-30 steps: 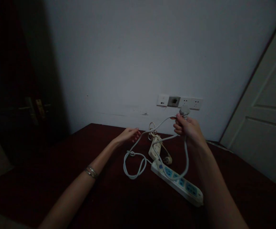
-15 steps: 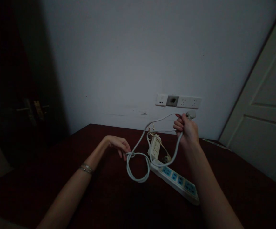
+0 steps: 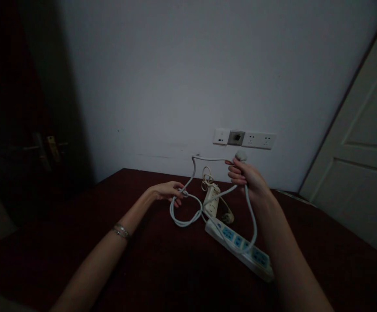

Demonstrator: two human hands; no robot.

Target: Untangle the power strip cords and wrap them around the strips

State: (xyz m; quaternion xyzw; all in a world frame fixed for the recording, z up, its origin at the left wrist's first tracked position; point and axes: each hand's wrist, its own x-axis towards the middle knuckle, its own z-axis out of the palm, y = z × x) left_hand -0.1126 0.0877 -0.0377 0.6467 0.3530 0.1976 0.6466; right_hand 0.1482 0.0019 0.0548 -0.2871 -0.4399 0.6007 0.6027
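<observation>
A white power cord hangs in loops between my two hands. My left hand is closed on the cord beside a tangled loop, its thumb and fingers around the strand. Raised in front of the wall, my right hand grips the cord just below its plug. Beneath the cord lies a long white power strip with blue sockets, slanting to the lower right, and one loop crosses over it. A smaller cream power strip lies behind, its own cord and plug beside it.
The dark red table reaches back to a pale wall. Several wall sockets and switches sit just above the table. A white panelled door stands on the right, and a dark door with a handle on the left.
My right hand has moved left and slightly down with the plug. My left hand has shifted up and right. The tangled loop has risen, and the right-hand loop now droops over the long strip.
</observation>
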